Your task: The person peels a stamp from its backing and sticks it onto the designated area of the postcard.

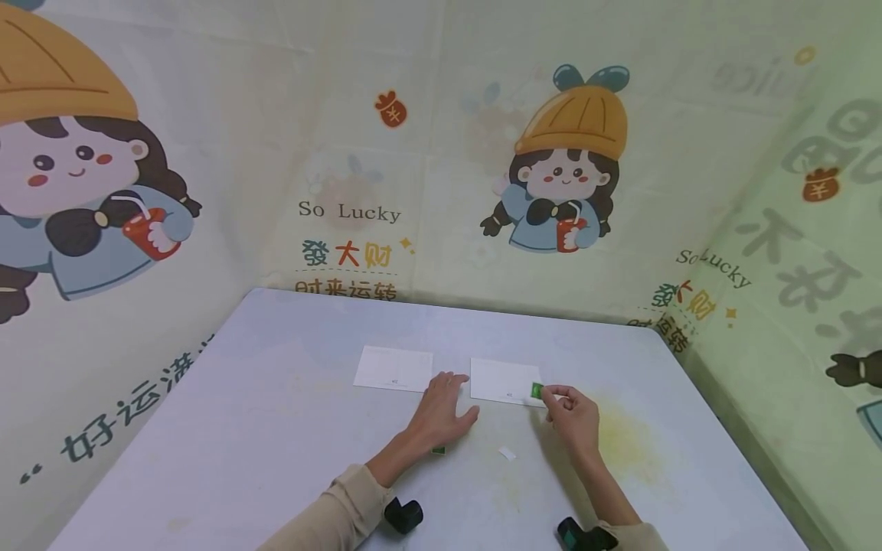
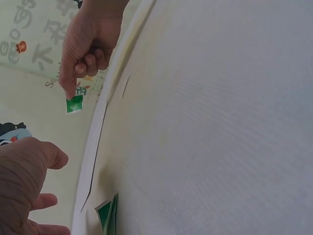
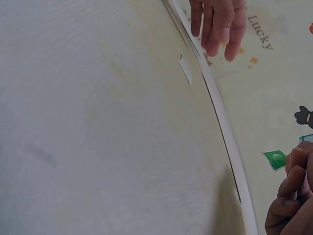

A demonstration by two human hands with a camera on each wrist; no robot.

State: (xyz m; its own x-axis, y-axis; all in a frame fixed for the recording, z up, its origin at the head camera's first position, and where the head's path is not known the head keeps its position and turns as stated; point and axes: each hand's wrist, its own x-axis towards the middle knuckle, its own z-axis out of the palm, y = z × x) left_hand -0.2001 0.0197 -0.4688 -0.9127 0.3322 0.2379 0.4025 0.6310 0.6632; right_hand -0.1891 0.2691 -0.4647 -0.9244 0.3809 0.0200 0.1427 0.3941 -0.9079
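My right hand (image 1: pixel 575 421) pinches a small green stamp (image 1: pixel 536 390) by its edge, over the lower right corner of the right white card (image 1: pixel 503 379). In the right wrist view the stamp (image 3: pixel 275 159) shows a pale round mark. Whether it touches the card I cannot tell. My left hand (image 1: pixel 437 413) holds nothing; its fingers reach forward between the two cards, with the thumb spread to the right. The left white card (image 1: pixel 391 367) lies just beyond its fingertips. More green stamps (image 2: pixel 108 215), partly hidden by the left forearm in the head view, are on the table below that hand.
A small white scrap of paper (image 1: pixel 507 454) lies on the white table (image 1: pixel 276 428) between the forearms. Behind the table hangs a printed cloth (image 1: pixel 441 252) with cartoon figures and lettering. Black wrist devices (image 1: pixel 403 516) sit near both sleeves.
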